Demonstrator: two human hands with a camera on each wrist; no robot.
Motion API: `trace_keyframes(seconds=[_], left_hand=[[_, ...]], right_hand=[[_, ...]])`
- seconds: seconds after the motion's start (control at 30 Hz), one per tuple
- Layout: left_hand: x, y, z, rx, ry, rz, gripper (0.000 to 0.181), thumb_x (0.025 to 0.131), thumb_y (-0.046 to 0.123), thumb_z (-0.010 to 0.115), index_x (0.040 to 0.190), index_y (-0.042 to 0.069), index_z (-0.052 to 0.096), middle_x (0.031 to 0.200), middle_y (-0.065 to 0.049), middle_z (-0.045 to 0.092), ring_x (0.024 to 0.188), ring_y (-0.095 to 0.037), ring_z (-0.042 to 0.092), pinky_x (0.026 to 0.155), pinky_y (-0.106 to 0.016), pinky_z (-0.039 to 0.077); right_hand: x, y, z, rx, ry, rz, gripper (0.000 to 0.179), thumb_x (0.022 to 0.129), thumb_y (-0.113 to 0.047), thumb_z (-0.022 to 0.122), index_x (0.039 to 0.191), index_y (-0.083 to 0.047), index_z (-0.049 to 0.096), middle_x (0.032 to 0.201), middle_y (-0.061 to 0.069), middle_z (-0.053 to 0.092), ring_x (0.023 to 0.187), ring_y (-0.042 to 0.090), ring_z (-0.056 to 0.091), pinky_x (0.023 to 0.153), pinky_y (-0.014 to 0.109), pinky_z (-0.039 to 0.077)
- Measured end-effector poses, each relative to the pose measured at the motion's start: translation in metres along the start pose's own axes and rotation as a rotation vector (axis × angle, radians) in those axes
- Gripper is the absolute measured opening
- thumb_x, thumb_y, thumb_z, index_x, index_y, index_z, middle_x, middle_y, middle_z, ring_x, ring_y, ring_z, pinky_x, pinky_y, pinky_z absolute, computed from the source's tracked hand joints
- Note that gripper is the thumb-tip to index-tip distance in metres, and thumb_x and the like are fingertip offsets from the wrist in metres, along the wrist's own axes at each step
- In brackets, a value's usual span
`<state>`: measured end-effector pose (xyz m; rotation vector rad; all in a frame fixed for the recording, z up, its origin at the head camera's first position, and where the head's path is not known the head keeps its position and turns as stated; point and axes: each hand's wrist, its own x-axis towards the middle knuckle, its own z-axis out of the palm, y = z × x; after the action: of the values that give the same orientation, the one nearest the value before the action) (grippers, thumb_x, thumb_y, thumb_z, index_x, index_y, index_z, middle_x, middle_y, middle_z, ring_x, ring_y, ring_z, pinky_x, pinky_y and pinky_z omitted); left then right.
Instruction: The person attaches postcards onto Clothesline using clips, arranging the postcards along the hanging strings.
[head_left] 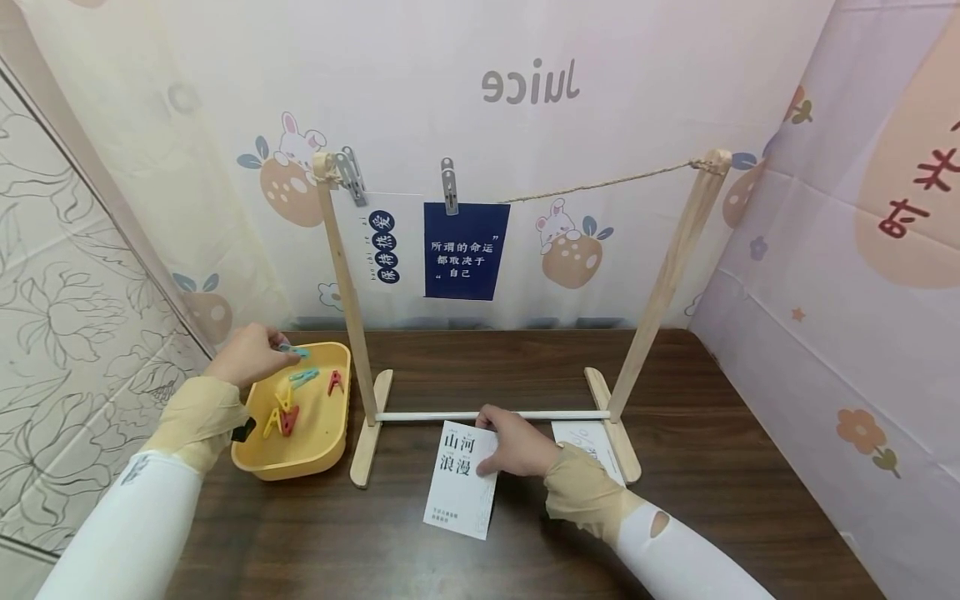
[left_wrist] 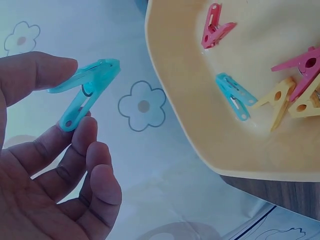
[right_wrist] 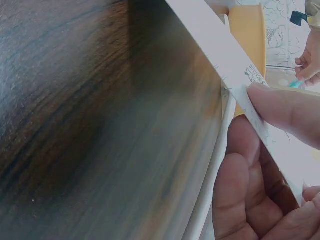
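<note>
My left hand (head_left: 253, 357) pinches a light-blue clothespin (left_wrist: 92, 90) by its handle ends, between thumb and fingers, over the yellow basket's back left edge. In my right hand (head_left: 521, 443) is a white card (head_left: 459, 483) with dark Chinese characters, gripped at its right edge with the thumb on its face. The card is in front of the white crossbar of a wooden rack. Inside the yellow basket (head_left: 330, 425) lie several clothespins: another light-blue clothespin (left_wrist: 234, 95), red ones and yellow ones.
The wooden rack (head_left: 663, 283) carries a string (head_left: 600, 183). A white card (head_left: 397, 242) and a navy card (head_left: 465, 267) hang from it by metal clips (head_left: 448, 187). Another white card (head_left: 588, 446) lies on the table by the rack's right foot. Printed curtains stand behind and beside.
</note>
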<state>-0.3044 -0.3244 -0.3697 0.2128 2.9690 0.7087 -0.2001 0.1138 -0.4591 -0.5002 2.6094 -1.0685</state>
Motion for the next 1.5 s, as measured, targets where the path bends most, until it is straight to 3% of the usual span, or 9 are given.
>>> trace_keyframes(seconds=[0.23,0.5,0.8,1.0,1.23,1.5], left_hand=[[-0.005,0.007,-0.003,0.005,0.022,0.032,0.031,0.094,0.031,0.080,0.101,0.001,0.077,0.097,-0.016,0.078,0.087,-0.031,0.070,0.075,-0.044,0.059],[-0.011,0.017,-0.009,-0.026,0.058,0.071,0.030,0.094,0.027,0.082,0.104,0.000,0.076,0.096,-0.016,0.079,0.086,-0.030,0.072,0.076,-0.047,0.060],[-0.017,0.025,-0.016,-0.036,0.095,0.104,0.028,0.097,0.027,0.080,0.102,0.000,0.075,0.095,-0.016,0.080,0.083,-0.027,0.073,0.072,-0.041,0.059],[-0.021,0.035,-0.019,-0.049,0.146,0.130,0.030,0.098,0.028,0.077,0.109,0.000,0.072,0.099,-0.017,0.081,0.091,-0.031,0.076,0.084,-0.053,0.061],[-0.026,0.045,-0.017,-0.060,0.198,0.146,0.028,0.099,0.028,0.076,0.110,0.003,0.072,0.101,-0.015,0.081,0.094,-0.031,0.076,0.082,-0.041,0.057],[-0.034,0.053,-0.017,-0.086,0.256,0.161,0.034,0.099,0.031,0.078,0.116,0.001,0.072,0.104,-0.019,0.079,0.096,-0.033,0.074,0.080,-0.038,0.055]], right_hand=[[0.000,-0.002,-0.007,0.004,0.001,-0.005,0.039,0.077,0.000,0.095,0.101,-0.008,0.065,0.093,0.000,0.072,0.080,0.014,0.064,0.075,0.032,0.054],[-0.002,-0.005,-0.016,0.047,0.005,-0.011,0.031,0.080,0.003,0.090,0.105,-0.006,0.074,0.097,0.003,0.077,0.082,0.014,0.067,0.075,0.032,0.057],[-0.004,-0.008,-0.026,0.126,0.033,0.025,0.021,0.081,0.006,0.085,0.098,-0.004,0.076,0.094,0.005,0.078,0.081,0.016,0.068,0.067,0.029,0.056],[-0.007,-0.010,-0.034,0.108,0.054,0.044,0.017,0.085,0.001,0.085,0.100,-0.005,0.080,0.094,0.005,0.079,0.082,0.016,0.069,0.070,0.030,0.055],[-0.009,-0.007,-0.042,0.102,0.086,0.019,0.008,0.091,-0.003,0.083,0.099,-0.004,0.082,0.089,0.004,0.079,0.077,0.013,0.063,0.067,0.029,0.053],[-0.012,-0.003,-0.052,0.143,0.148,-0.066,0.008,0.096,-0.005,0.079,0.099,-0.001,0.084,0.094,0.009,0.082,0.075,0.010,0.061,0.065,0.024,0.050]])
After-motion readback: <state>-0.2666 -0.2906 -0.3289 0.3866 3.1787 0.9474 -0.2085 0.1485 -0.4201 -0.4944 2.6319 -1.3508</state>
